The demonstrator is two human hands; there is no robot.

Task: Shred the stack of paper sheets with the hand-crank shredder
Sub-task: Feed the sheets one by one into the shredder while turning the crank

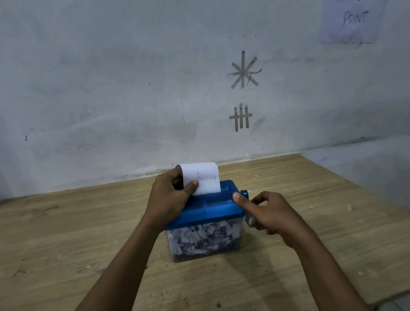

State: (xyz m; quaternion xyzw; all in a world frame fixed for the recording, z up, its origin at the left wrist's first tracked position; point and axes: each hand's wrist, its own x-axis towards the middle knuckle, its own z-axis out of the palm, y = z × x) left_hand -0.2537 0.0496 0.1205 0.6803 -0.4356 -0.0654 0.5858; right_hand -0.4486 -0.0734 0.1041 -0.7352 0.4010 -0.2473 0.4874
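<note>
A small hand-crank shredder with a blue lid [212,207] and a clear bin [206,239] full of paper shreds stands in the middle of the wooden table [81,246]. A white paper sheet [207,176] stands upright in the lid's slot, its top curling backward. My left hand [170,197] pinches the sheet's left edge between thumb and fingers. My right hand [266,212] is curled around the crank handle [250,220] on the shredder's right side, thumb resting on the lid's corner. The handle is blurred and partly hidden by my fingers.
A grey-white wall rises just behind the table, with tape marks [242,70] and a paper sign [354,8] reading "CHECK POINT". The table's right edge [371,192] drops to the floor. Small paper bits lie scattered on the wood.
</note>
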